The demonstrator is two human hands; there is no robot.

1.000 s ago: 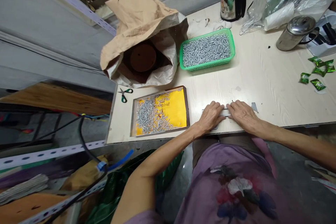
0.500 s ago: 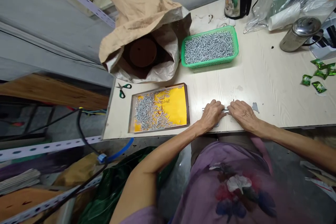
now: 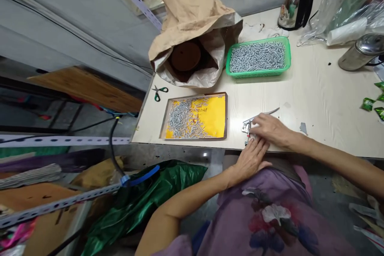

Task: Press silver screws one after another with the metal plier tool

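Flanking the right hand [image 3: 271,130]: yellow screw tray [image 3: 214,114], green basket [image 3: 258,73].

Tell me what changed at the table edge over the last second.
The left hand slid off the table top back to its near edge. The right hand stayed on the small metal strip, now turned slantwise. The yellow tray of screws and green basket lie as before.

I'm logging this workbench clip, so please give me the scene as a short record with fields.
left hand: open, at the table's near edge
right hand: flat on a small metal strip
table: pale wood grain
tray: yellow-lined, screws heaped at its left end
basket: green, full of screws
bag: brown paper, open
scissors: green-handled, beside the tray
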